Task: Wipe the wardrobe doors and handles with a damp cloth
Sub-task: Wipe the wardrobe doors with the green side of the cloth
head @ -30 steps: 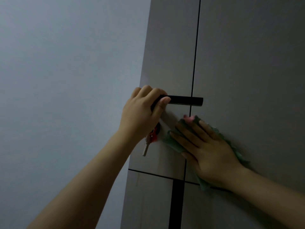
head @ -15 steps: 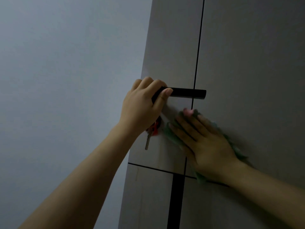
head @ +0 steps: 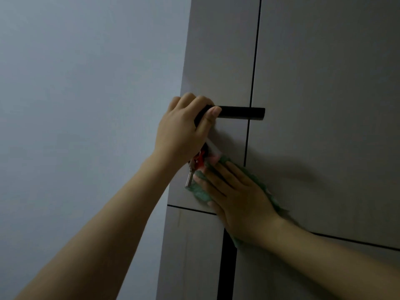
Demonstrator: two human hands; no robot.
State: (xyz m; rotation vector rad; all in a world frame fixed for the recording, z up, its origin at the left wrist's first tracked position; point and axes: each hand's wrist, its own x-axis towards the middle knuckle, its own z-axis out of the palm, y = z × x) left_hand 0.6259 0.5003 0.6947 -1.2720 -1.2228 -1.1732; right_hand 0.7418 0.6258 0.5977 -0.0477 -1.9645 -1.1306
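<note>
Two grey wardrobe doors fill the right side: a narrow left door (head: 218,61) and a wide right door (head: 324,83), split by a dark vertical gap. A black bar handle (head: 240,113) lies horizontally across that gap. My left hand (head: 184,131) grips the handle's left end, fingers curled over it and thumb on the bar. Below, my right hand (head: 238,198) lies flat with straight fingers, pressing a green cloth (head: 200,190) against the left door's lower part. The cloth's edges show around the hand.
A key with a red tag (head: 194,164) hangs from the door just under my left hand, touching the cloth's edge. A plain pale wall (head: 86,105) stands to the left. Lower door panels (head: 190,256) begin below a dark horizontal seam.
My right hand has slid the cloth left and slightly down, from across the door gap onto the left door next to the key. The left hand keeps its grip on the handle.
</note>
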